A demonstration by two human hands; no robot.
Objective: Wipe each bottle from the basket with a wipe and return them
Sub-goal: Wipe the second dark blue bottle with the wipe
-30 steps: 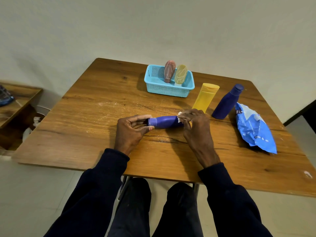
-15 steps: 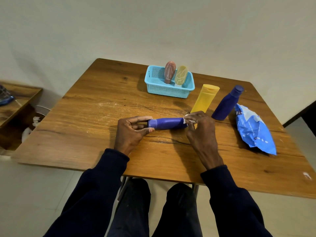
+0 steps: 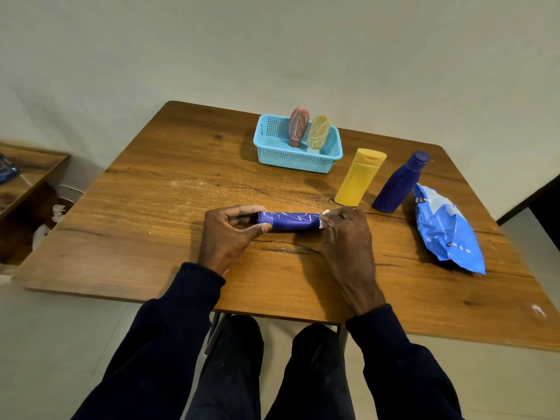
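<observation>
Head: left hand (image 3: 225, 236) grips one bottle (image 3: 291, 221), right hand (image 3: 345, 234) pinches wipe (image 3: 323, 220); basket (image 3: 291, 160) holds two.

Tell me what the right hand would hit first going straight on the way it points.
Probably the blue basket; the right hand would pass just left of the yellow bottle, though depth is unclear.

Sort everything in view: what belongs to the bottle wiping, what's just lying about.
Job: purple tube in left hand, wipe in right hand, basket, pink bottle, patterned yellow bottle, plain yellow bottle, navy bottle, wipes pack.
Lying about: side shelf, white scrap on table.
</observation>
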